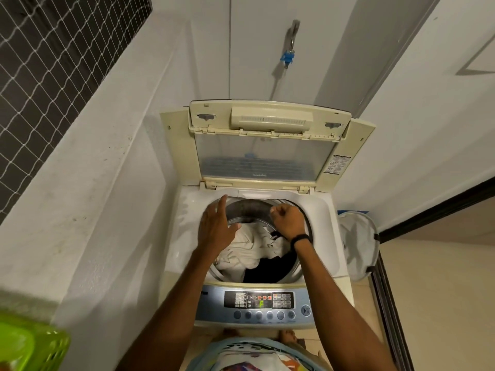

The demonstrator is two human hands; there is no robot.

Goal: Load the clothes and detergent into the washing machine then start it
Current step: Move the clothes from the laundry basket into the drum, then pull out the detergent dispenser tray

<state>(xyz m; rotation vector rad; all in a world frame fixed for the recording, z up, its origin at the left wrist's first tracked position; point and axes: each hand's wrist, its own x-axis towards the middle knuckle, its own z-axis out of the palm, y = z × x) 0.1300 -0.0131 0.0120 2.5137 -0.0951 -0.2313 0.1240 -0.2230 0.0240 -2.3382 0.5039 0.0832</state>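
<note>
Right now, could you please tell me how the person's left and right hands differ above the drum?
The left hand is flat with straight fingers; the right hand is curled into a fist. The right wrist wears a black band; the left wrist is bare. Both hover over the open drum.

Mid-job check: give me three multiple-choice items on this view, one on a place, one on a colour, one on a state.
1. Where is the green basket?
A) lower left, apart from the washer
B) on the panel
C) hung on the tap

2. What colours are the clothes in the drum?
A) red and blue
B) white and black
C) all green

3. How is the lid?
A) shut
B) raised open
C) taken off

Key: 1 A, the basket sits in the lower left corner, past the wall ledge. 2 B, a white heap lies beside dark cloth. 3 B, the lid stands up behind the drum.
</note>
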